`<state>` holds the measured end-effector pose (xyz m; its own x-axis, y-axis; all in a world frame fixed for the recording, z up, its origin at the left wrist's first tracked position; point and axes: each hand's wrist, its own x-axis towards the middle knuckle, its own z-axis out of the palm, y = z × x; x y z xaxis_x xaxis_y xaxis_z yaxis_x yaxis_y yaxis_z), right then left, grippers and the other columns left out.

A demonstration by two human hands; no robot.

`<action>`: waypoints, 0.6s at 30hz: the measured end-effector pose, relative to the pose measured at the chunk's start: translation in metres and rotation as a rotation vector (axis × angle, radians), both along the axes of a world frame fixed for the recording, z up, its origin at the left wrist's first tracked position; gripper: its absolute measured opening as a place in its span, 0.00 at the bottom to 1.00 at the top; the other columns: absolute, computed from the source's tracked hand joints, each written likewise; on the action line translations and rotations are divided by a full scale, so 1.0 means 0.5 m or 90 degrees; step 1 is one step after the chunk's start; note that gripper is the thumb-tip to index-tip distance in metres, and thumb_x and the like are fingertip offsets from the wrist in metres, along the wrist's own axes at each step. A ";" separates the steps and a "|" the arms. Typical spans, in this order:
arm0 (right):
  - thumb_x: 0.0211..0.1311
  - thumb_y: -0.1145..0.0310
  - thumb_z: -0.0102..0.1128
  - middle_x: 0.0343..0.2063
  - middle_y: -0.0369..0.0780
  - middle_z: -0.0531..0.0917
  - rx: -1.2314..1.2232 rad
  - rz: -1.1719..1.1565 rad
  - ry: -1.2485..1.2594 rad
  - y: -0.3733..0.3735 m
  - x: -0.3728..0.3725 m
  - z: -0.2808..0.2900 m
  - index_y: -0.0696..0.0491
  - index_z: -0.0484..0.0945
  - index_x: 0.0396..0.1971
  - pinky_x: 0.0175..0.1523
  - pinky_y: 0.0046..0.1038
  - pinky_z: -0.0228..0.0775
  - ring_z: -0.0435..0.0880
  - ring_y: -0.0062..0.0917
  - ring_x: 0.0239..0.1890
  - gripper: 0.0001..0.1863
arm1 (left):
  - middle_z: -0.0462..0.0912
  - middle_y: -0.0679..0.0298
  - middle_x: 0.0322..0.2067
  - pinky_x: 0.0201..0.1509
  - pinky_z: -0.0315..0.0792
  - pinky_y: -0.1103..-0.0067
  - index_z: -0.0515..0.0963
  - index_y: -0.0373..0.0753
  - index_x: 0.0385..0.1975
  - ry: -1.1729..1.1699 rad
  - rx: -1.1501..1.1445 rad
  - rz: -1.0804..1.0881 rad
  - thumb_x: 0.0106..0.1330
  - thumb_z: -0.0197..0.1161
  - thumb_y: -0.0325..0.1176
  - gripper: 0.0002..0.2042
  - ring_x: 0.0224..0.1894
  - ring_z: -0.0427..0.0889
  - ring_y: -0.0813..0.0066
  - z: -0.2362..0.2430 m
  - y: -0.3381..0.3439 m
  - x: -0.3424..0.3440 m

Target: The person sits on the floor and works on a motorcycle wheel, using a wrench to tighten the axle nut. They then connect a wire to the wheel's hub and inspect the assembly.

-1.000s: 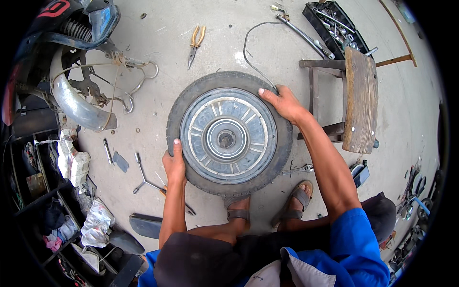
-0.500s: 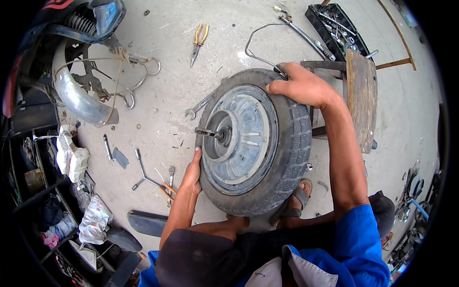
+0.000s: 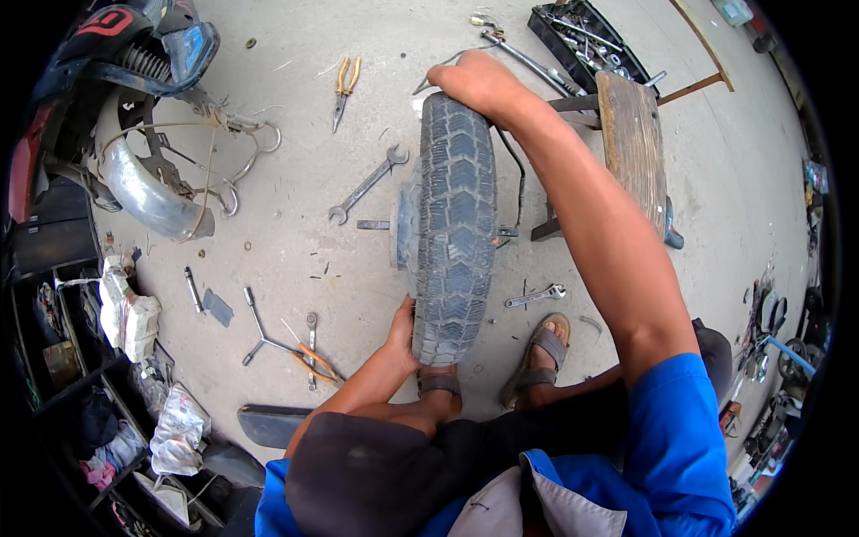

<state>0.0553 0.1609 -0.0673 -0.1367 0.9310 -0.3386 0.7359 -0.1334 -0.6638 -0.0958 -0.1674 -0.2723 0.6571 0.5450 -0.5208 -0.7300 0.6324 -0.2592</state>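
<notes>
A hub-motor wheel with a black treaded tyre (image 3: 456, 224) stands on edge between my feet, its tread facing up. My right hand (image 3: 483, 85) is wrapped over the tyre's far end, the fingertips partly hidden. Low on the near left side, my left hand (image 3: 403, 336) grips the tyre, with some fingers out of sight. The grey hub (image 3: 405, 224) shows only as a sliver on the left, where an axle end (image 3: 373, 225) sticks out. A dark cable (image 3: 519, 179) runs along the wheel's right side.
An open-end wrench (image 3: 367, 186) lies left of the wheel, pliers (image 3: 343, 94) beyond it. An adjustable wrench (image 3: 535, 296) lies near my right foot. A wooden stool (image 3: 633, 152) and a black toolbox (image 3: 595, 40) are at right. A three-way socket wrench (image 3: 259, 331) lies at left.
The wheel has turned from showing its hub face to standing with its tread up. My right hand has moved left with it, while my left hand has shifted slightly right and nearer.
</notes>
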 end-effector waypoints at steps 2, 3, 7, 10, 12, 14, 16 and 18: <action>0.54 0.57 0.54 0.36 0.55 0.86 0.007 -0.006 -0.033 -0.003 -0.012 0.010 0.66 0.84 0.38 0.44 0.37 0.80 0.88 0.44 0.36 0.25 | 0.81 0.53 0.52 0.53 0.79 0.64 0.71 0.34 0.60 0.086 -0.030 -0.013 0.76 0.41 0.53 0.28 0.50 0.82 0.57 -0.026 -0.007 -0.010; 0.54 0.57 0.54 0.38 0.55 0.86 -0.001 -0.013 -0.033 -0.001 -0.014 0.004 0.66 0.84 0.40 0.48 0.38 0.79 0.87 0.45 0.40 0.26 | 0.80 0.53 0.51 0.52 0.79 0.65 0.71 0.34 0.59 0.104 -0.051 -0.023 0.76 0.42 0.52 0.27 0.49 0.82 0.58 -0.027 -0.001 -0.015; 0.56 0.56 0.53 0.46 0.55 0.85 -0.007 -0.058 0.054 -0.009 -0.002 -0.021 0.64 0.84 0.44 0.58 0.38 0.73 0.83 0.46 0.52 0.27 | 0.79 0.54 0.49 0.48 0.79 0.67 0.70 0.33 0.57 0.076 -0.127 -0.068 0.74 0.46 0.51 0.26 0.46 0.81 0.60 0.000 0.024 -0.034; 0.58 0.57 0.54 0.46 0.56 0.84 0.047 -0.049 0.039 -0.024 0.011 -0.038 0.65 0.84 0.44 0.59 0.38 0.73 0.82 0.47 0.53 0.26 | 0.78 0.54 0.47 0.46 0.78 0.68 0.69 0.32 0.55 0.044 -0.202 -0.095 0.73 0.49 0.50 0.25 0.44 0.80 0.62 0.035 0.050 -0.049; 0.57 0.63 0.56 0.46 0.57 0.84 0.061 -0.032 0.043 -0.029 0.008 -0.046 0.65 0.84 0.42 0.59 0.39 0.73 0.83 0.47 0.53 0.21 | 0.77 0.55 0.45 0.44 0.78 0.69 0.69 0.32 0.54 0.027 -0.242 -0.101 0.72 0.51 0.49 0.24 0.42 0.80 0.63 0.059 0.058 -0.061; 0.57 0.66 0.56 0.45 0.56 0.84 0.051 -0.007 0.041 -0.035 -0.003 -0.049 0.64 0.84 0.42 0.58 0.39 0.74 0.83 0.47 0.53 0.19 | 0.76 0.55 0.44 0.42 0.78 0.70 0.68 0.32 0.53 0.018 -0.277 -0.100 0.71 0.53 0.48 0.24 0.41 0.79 0.64 0.077 0.054 -0.076; 0.55 0.72 0.56 0.45 0.55 0.85 0.041 0.007 0.035 -0.041 -0.005 -0.050 0.64 0.84 0.41 0.57 0.38 0.75 0.83 0.47 0.53 0.16 | 0.75 0.55 0.42 0.40 0.78 0.71 0.68 0.31 0.52 0.012 -0.305 -0.101 0.70 0.55 0.47 0.24 0.39 0.79 0.65 0.089 0.049 -0.085; 0.56 0.72 0.56 0.44 0.55 0.85 0.050 -0.001 0.038 -0.041 0.003 -0.058 0.63 0.84 0.40 0.57 0.38 0.76 0.84 0.47 0.52 0.16 | 0.75 0.56 0.41 0.39 0.78 0.72 0.67 0.31 0.51 0.005 -0.323 -0.107 0.69 0.57 0.47 0.24 0.38 0.78 0.67 0.099 0.055 -0.090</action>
